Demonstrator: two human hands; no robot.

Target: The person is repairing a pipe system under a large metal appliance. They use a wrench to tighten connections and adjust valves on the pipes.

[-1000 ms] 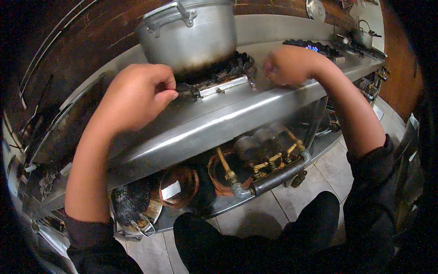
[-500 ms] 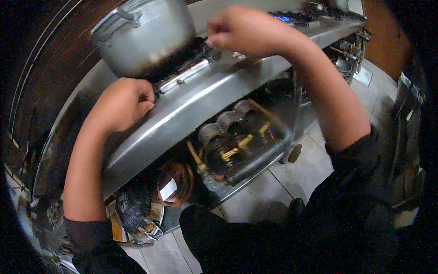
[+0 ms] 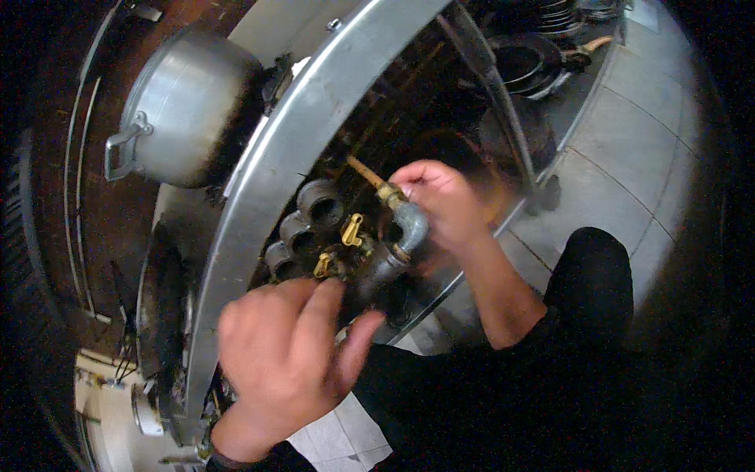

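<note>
Pipe (image 3: 410, 224) with a grey elbow lies near centre, yellow valve handles (image 3: 351, 230) at nine o'clock from it. Big pot (image 3: 193, 110), inside hidden, stands at ten on the metal counter (image 3: 263, 157); tiled floor (image 3: 661, 208) spreads at three. The left grip (image 3: 275, 346), thumb wide of fingers, is at the handles' seven o'clock; the right grip (image 3: 448, 206), closure unclear, is at the elbow's two.

This is a kitchen, probably of a restaurant. A large metal pot (image 3: 193, 110), blackened near its bottom, stands on a long steel stove (image 3: 263, 165). Below the stove top there are a thick pipe (image 3: 411, 226), small yellow taps (image 3: 352, 230) and a dark pan (image 3: 525, 66). Pale tiles (image 3: 617, 145) cover the floor.
</note>
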